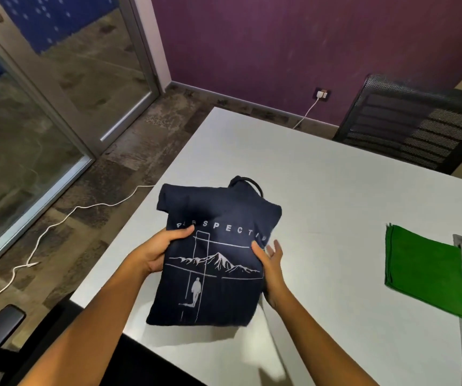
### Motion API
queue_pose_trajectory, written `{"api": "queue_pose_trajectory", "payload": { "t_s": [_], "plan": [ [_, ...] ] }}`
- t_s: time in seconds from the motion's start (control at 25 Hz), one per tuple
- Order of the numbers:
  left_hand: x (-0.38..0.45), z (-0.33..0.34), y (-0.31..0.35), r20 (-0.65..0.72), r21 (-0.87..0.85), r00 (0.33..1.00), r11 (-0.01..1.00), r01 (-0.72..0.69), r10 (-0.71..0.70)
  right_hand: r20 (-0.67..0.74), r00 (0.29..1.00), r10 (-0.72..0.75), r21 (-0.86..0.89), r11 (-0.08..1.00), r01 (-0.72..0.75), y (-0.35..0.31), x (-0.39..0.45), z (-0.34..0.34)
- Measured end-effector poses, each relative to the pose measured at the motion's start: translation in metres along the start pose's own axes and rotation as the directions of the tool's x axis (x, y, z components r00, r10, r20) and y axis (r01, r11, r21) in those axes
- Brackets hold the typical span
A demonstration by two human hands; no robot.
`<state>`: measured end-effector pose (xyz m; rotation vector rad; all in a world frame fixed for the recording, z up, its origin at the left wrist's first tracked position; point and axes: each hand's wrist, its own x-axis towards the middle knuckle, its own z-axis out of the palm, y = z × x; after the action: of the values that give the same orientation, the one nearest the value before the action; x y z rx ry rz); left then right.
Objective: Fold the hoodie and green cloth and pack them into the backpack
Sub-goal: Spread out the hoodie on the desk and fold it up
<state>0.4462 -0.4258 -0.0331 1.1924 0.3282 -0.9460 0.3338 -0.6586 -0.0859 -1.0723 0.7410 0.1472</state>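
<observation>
The folded hoodie [213, 254] sits lifted over the near edge of the worktop [335, 190], the left hand [163, 249] grasping its 9 o'clock edge with the thumb on top, the right hand [270, 263] pressing the 3 o'clock edge, thumb on the print and fingers spread loosely. To keep the folds, both hands should likely squeeze inward evenly and carry it flat. The folded cloth [425, 271] lies at 3 o'clock; no backpack can be made out for sure.
</observation>
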Motion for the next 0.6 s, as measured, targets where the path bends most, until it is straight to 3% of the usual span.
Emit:
{"api": "queue_pose_trajectory", "payload": {
  "t_s": [0.12, 0.2, 0.28, 0.44, 0.6],
  "plan": [
    [0.009, -0.011, -0.01, 0.017, -0.063, 0.997, 0.995, 0.073, -0.072, 0.243, 0.95, 0.197, 0.137, 0.962, -0.235, 0.001, 0.001, 0.0],
    [0.022, -0.02, -0.01, -0.058, -0.049, 0.992, 0.993, 0.105, -0.108, 0.272, 0.938, 0.216, 0.053, 0.97, -0.239, 0.003, 0.006, 0.011],
    [0.04, -0.032, -0.004, -0.176, 0.074, 0.979, 0.99, 0.118, -0.103, 0.226, 0.961, 0.162, -0.013, 0.986, -0.163, 0.01, 0.02, 0.027],
    [0.078, -0.058, 0.021, -0.39, 0.395, 0.913, 0.918, 0.049, 0.119, 0.153, 0.985, 0.076, 0.02, 0.997, -0.08, 0.023, 0.056, 0.06],
    [0.112, -0.08, 0.055, -0.364, 0.441, 0.882, 0.889, -0.121, 0.3, 0.147, 0.988, 0.054, -0.023, 0.998, -0.051, 0.031, 0.096, 0.084]
  ]
}}
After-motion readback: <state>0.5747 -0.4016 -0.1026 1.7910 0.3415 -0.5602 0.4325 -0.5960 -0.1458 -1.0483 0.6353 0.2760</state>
